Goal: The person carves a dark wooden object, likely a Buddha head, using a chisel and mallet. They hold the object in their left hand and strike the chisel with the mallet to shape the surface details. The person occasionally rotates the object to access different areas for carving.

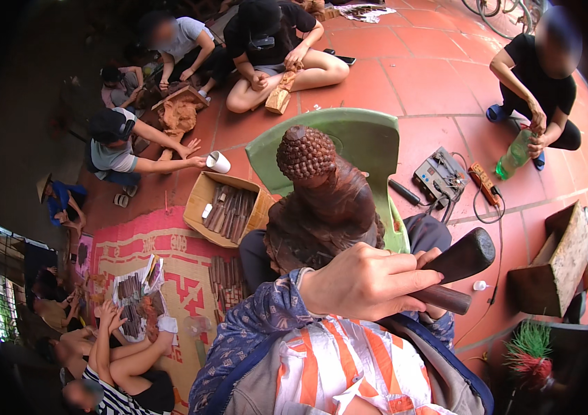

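Note:
A dark carved wooden seated figure (328,214) with a knobbed head leans upright between my knees, in front of a green plastic chair (370,131). My left hand (356,282) reaches across in front of me, its fingers closed round a dark cylindrical wooden tool handle (444,299). Just above it a thick dark wooden mallet (465,256) with a rounded end points right. Mostly hidden behind the left hand, my right hand (429,256) shows fingertips curled at the mallet. The working ends of both tools are out of sight.
At left stand a cardboard box (259,214) of chisels and more chisels (227,280) on a patterned mat (186,263). Right are a grey soldering station (440,176), an orange power strip (484,181) and a wooden box (550,266). Several people sit around; one holds a green bottle (517,153).

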`<state>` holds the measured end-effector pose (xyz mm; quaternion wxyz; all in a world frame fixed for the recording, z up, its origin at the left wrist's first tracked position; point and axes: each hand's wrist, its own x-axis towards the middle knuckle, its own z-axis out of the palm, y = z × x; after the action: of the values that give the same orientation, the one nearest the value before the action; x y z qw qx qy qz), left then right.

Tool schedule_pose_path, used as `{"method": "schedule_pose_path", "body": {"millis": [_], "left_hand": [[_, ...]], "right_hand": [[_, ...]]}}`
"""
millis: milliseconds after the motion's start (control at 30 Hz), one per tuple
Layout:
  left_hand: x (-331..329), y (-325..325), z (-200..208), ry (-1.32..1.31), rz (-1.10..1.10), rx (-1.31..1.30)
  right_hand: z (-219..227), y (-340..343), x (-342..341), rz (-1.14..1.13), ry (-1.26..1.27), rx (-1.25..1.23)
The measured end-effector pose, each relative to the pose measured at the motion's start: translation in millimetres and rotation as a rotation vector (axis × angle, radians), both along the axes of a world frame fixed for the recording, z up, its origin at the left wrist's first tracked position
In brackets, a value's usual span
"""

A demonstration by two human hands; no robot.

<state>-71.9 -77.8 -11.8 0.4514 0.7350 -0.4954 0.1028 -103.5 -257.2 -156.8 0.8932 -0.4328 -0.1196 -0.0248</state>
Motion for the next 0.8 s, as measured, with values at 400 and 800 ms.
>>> {"method": "schedule_pose_path", "body": {"millis": [400, 800], "left_hand": [[0.2, 15.6, 1.9, 0.004, 0.004, -0.004], [8.5, 6.9, 5.5, -0.104, -0.003, 0.041]], "right_hand": [[4.9, 10.1, -0.9, -0.042, -0.034, -0.090], [-1.3, 6.8, 6.3, -0.072, -0.057, -0.083]]}}
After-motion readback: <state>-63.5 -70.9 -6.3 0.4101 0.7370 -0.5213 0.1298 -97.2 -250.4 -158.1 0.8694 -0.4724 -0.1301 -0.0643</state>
